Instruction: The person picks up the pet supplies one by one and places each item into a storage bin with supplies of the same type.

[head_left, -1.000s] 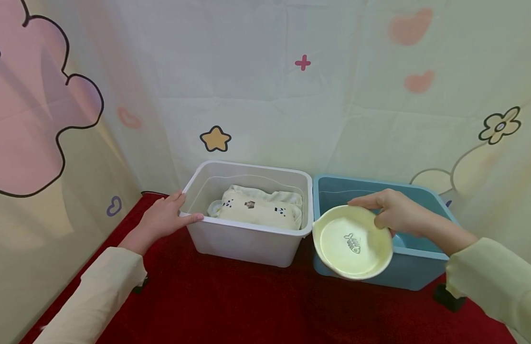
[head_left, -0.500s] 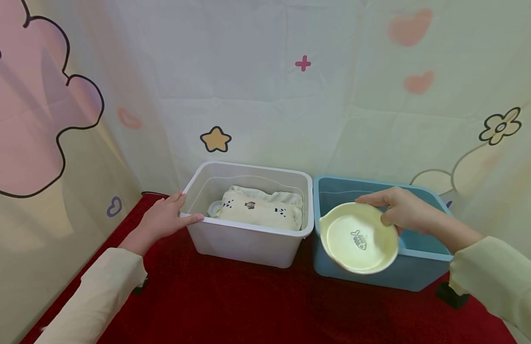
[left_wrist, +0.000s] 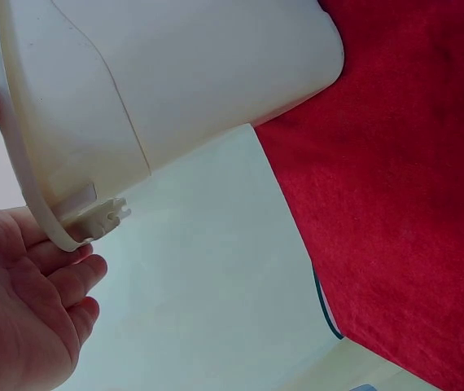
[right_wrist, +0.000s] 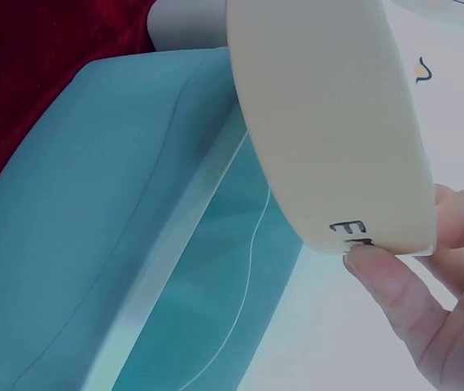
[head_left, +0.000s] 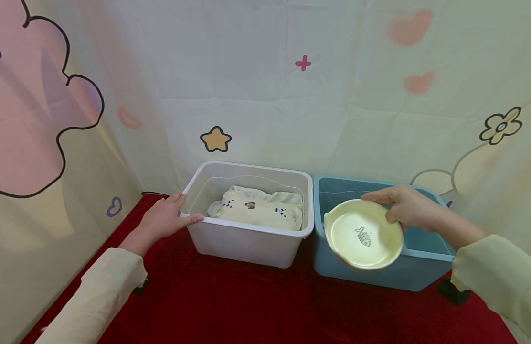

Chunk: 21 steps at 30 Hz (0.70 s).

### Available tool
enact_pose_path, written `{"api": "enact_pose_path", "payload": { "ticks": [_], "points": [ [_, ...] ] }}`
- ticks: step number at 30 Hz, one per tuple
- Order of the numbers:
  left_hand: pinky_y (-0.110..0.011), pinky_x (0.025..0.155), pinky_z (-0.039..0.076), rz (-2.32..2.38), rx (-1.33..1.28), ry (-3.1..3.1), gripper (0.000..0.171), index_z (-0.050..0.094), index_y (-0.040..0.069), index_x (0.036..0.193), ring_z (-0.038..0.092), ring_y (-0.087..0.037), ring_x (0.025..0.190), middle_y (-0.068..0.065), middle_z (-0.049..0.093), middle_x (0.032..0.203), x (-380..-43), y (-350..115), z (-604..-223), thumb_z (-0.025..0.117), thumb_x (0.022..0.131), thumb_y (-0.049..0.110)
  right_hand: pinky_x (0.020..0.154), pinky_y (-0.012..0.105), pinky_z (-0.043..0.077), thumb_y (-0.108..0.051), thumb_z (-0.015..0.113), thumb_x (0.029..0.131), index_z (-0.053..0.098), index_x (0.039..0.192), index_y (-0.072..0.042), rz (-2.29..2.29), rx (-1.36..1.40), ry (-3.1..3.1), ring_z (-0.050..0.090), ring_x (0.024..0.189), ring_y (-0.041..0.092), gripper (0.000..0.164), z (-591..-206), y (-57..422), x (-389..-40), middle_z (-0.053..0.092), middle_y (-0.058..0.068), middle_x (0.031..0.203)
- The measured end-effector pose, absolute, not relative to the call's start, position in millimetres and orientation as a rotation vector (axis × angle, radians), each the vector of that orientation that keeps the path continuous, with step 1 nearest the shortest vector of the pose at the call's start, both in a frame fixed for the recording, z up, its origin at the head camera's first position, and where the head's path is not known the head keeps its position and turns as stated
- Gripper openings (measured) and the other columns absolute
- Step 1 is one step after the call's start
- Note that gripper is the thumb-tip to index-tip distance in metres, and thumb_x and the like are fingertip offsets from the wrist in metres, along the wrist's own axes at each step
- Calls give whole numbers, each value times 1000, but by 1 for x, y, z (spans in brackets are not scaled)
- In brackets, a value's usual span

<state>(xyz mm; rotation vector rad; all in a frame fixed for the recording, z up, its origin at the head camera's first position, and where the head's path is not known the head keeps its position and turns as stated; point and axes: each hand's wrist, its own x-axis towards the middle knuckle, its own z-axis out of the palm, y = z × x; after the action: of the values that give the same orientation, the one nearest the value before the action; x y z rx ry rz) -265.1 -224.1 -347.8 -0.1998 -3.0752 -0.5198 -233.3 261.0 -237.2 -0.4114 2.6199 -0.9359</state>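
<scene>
My right hand [head_left: 416,209] pinches the rim of a cream bowl [head_left: 345,239] with a small spout and a fish-bone drawing inside. The bowl hangs tilted, its inside facing me, over the front rim of a blue storage bin [head_left: 420,274]. Part of dark lettering shows on the bowl's outer side [right_wrist: 330,122] in the right wrist view. My left hand [head_left: 162,217] grips the left front corner of a white storage bin [head_left: 248,243]; in the left wrist view its fingers [left_wrist: 73,281] curl at the rim. A cream cloth item [head_left: 259,210] with small animal prints lies inside.
A small pale round object [head_left: 214,208] sits left of the cloth in the white bin. Both bins stand side by side on a red cloth [head_left: 248,306], against a printed curtain [head_left: 257,86]. The bowl and right hand hide part of the blue bin's inside.
My right hand has moved the bowl a little to the right and slightly up, from beside the white bin's corner to over the blue bin's front. The left hand has stayed put.
</scene>
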Motion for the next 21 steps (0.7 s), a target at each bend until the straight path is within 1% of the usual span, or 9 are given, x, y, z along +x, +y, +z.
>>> {"api": "enact_pose_path", "payload": {
  "ticks": [11,15,21],
  "points": [
    [-63,87,36,-537,-195,-3076,103,22,7,140,34,-42,120,-21,26,142,-266,-225,-350,45,67,76,41,29,44,13,43,70,40,132,-3,-933,-375,2629,56,51,19,64,-236,268,-237,52,24,120],
    [-63,87,35,-536,-189,-3081,103,21,7,140,34,-42,120,-21,25,142,-266,-225,-349,45,67,76,42,29,45,13,43,70,40,132,-2,-938,-368,2622,56,52,19,64,-236,270,-238,51,24,119],
    [-62,87,36,-542,-187,-3082,102,22,8,140,35,-41,119,-21,27,142,-265,-224,-348,45,67,75,44,31,48,14,42,70,37,133,-1,-953,-359,2618,57,55,20,65,-234,274,-241,46,27,124]
  ]
}}
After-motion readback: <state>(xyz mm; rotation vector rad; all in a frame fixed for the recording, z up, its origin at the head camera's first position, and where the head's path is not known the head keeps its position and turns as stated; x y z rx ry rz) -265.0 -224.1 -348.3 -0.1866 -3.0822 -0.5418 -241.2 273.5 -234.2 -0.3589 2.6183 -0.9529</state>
